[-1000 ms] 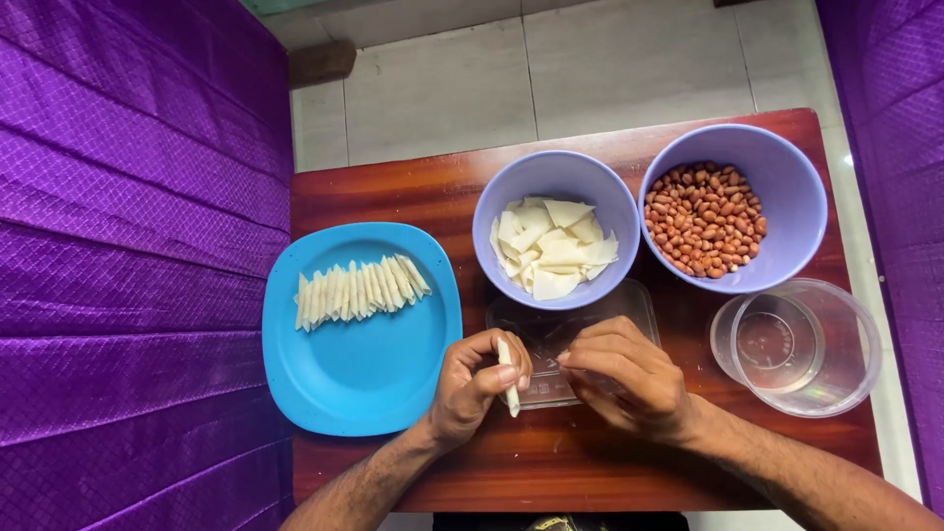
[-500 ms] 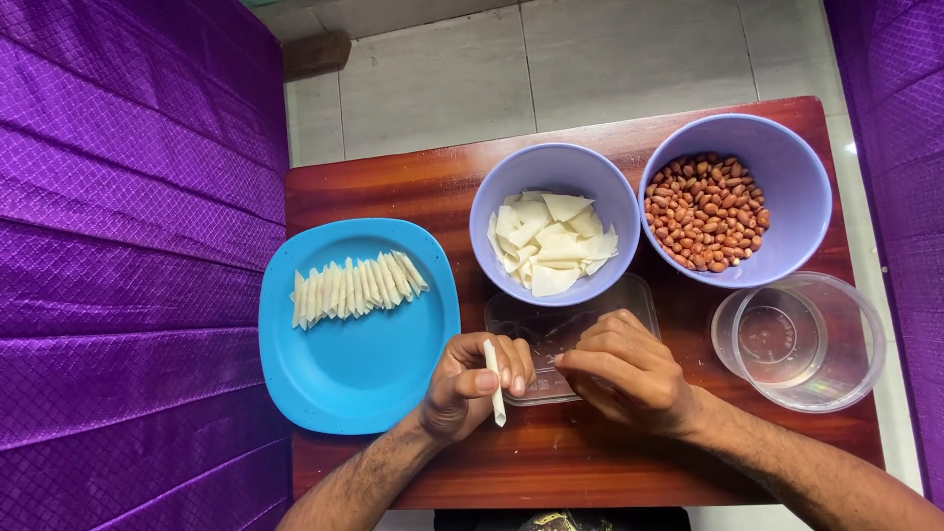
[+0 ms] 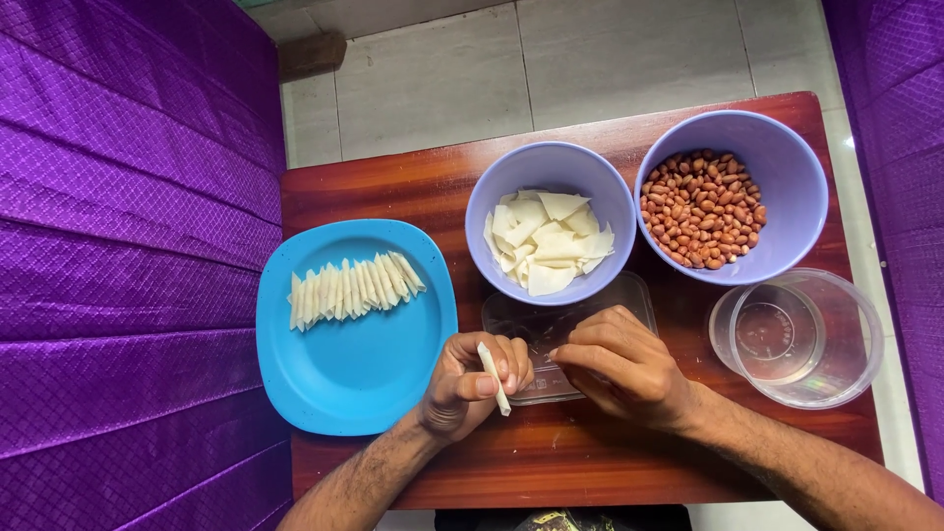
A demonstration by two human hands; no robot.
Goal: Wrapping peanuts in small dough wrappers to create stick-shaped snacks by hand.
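Purple quilted cloth [image 3: 118, 246] hangs on both sides of us, and grey floor tiles [image 3: 551, 69] show past a small brown wooden table [image 3: 393, 187]. Our left hand [image 3: 470, 379] is closed around a thin white rolled stick [image 3: 494, 378], which pokes up between the thumb and the fingers. It looks very light and a bit soft, so it could bend or come unrolled if we squeeze hard. We think the best place to pinch it is near the middle, with a gentle touch. Our right hand [image 3: 621, 366] sits just beside the grip, with its fingers curled together on a clear flat lid [image 3: 551, 324]; we cannot tell if it holds anything. Off to the left of the grip is a blue plate [image 3: 344, 383] with a neat row of the same white rolls [image 3: 349, 287]. Just beyond the grip is a light purple bowl [image 3: 492, 182] full of flat white wrapper pieces [image 3: 547, 241]. Further right is another purple bowl [image 3: 796, 187] with brown peanuts [image 3: 702, 206], and near it a clear round tub [image 3: 798, 339].
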